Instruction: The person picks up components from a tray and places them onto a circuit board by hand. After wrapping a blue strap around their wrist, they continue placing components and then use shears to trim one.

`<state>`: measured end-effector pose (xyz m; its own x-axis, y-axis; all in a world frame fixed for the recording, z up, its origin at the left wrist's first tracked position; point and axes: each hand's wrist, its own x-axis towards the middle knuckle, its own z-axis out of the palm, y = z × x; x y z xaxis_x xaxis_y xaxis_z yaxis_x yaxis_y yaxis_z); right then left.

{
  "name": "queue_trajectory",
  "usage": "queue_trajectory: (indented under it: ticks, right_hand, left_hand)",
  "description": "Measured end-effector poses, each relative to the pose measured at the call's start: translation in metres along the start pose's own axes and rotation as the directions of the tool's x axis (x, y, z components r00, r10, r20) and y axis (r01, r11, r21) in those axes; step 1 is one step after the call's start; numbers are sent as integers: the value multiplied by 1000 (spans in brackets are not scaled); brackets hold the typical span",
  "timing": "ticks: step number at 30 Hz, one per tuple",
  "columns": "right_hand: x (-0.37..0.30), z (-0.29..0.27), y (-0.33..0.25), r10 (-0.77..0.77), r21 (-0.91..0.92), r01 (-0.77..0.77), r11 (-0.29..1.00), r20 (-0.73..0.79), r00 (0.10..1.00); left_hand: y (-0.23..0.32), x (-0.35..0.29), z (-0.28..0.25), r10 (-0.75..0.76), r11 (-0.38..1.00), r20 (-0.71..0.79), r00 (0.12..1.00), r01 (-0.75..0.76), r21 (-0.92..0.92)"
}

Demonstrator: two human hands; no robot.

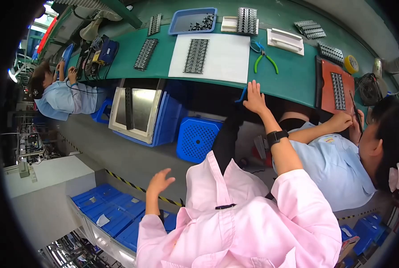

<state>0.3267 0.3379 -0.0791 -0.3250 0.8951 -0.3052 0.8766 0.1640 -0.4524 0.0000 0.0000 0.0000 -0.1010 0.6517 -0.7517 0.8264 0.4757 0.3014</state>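
Observation:
My right hand [254,97] is at the front edge of the green bench [293,82], fingers stretched out and nothing in them. A blue strip [243,95] hangs beside it, partly hidden. Just beyond lie green-handled cutters [265,62] and a white sheet [228,58]. On the sheet rests a panel of small black parts in rows [196,56]. A black band [277,136] circles my right wrist. My left hand [160,181] hangs over the floor at my left side, fingers apart, holding nothing.
A blue tray of small black parts [202,21], white fixtures [285,41] and more panels [146,53] stand on the bench. A co-worker [329,161] sits close at my right, working over an orange mat [331,105]. A blue stool [198,139] and a blue bin [168,118] are below.

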Motion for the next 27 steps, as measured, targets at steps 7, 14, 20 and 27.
queue_trajectory:
  ticks: [7,14,20,27]
  right_hand:
    - [64,-10,-8,-6,-85,12,996,72,997]
    - [153,-8,-36,49,10,-50,999,86,995]
    - [255,5,-52,277,111,-264,958,-124,953]
    - [262,74,-47,298,90,-284,954,-354,887]
  left_hand:
    - [23,122,-158,172,983,-319,932,-183,-5]
    - [64,346,-317,163,946,-549,820,29,323]
    - [77,507,-391,607,792,-420,675,-467,393]
    - [59,579,-366,742,631,-511,434,-709,315]
